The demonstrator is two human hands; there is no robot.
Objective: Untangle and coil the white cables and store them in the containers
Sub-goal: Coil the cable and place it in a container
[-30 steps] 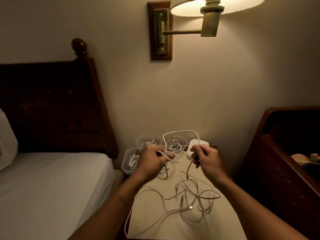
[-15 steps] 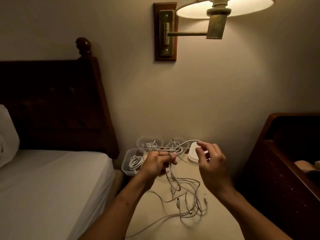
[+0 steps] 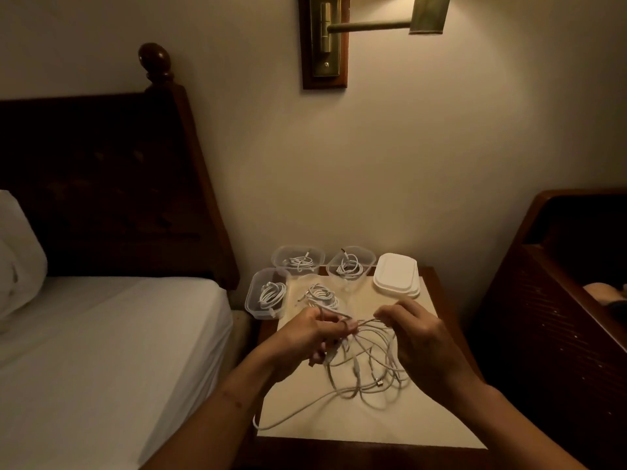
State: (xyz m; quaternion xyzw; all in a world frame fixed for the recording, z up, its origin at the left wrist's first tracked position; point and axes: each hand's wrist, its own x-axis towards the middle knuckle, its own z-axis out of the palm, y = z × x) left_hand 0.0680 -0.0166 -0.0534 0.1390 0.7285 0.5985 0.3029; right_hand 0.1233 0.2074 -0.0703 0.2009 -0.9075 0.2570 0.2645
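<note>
A tangle of white cables [image 3: 368, 369] lies on the nightstand's pale mat [image 3: 373, 425], one strand trailing off the left front corner. My left hand [image 3: 305, 337] grips a bunch of the strands just above the mat. My right hand [image 3: 420, 330] pinches the same strands a short way to the right. Several clear containers stand behind, each with a coiled white cable: one at the left [image 3: 252, 301], one at the back left [image 3: 281, 257], one at the back middle [image 3: 368, 262], and one [image 3: 320, 295] right behind my left hand.
A stack of white lids [image 3: 397, 279] sits at the back right of the nightstand. A bed with a white sheet [image 3: 101, 351] and dark headboard is on the left. Dark wooden furniture [image 3: 549, 300] stands on the right. A wall lamp [image 3: 325, 39] hangs above.
Both hands came down and closer to me, near the mat. My right hand moved in from beside the lids and now pinches the strands next to my left hand. The view tilted downward.
</note>
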